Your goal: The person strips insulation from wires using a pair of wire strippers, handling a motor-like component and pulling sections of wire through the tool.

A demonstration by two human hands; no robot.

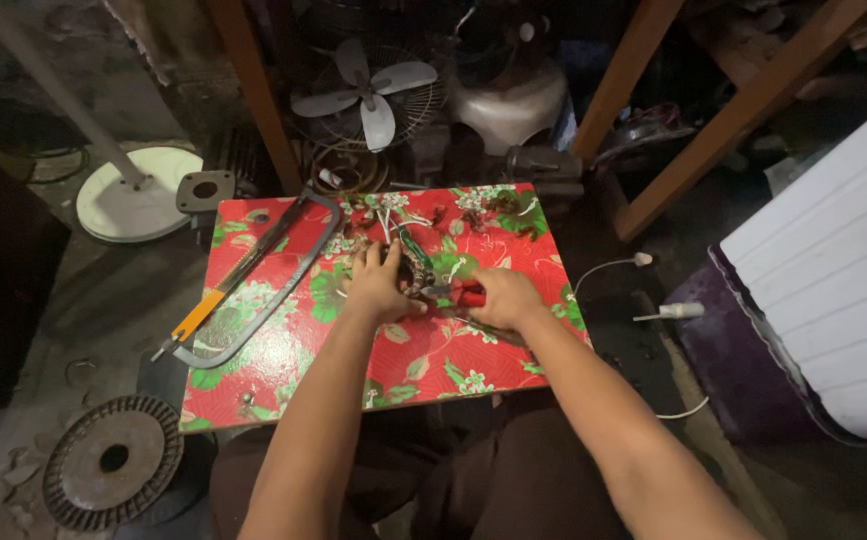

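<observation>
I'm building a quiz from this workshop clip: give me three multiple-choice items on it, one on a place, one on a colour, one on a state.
1. Where does the metal hacksaw with the orange handle lie?
A. left part of the red floral tabletop
B. on the floor
C. on the person's lap

2. What colour are the handles of the pliers in the right hand?
A. blue
B. red
C. yellow

3. What is the left hand doing?
A. hanging free
B. gripping the hacksaw
C. pressing down on the bundle of wired parts

Answers: 1 A, the saw rests flat on the cloth, left of both hands. 2 B, red shows beside the fingers. 3 C, the palm lies on the bundle.
</observation>
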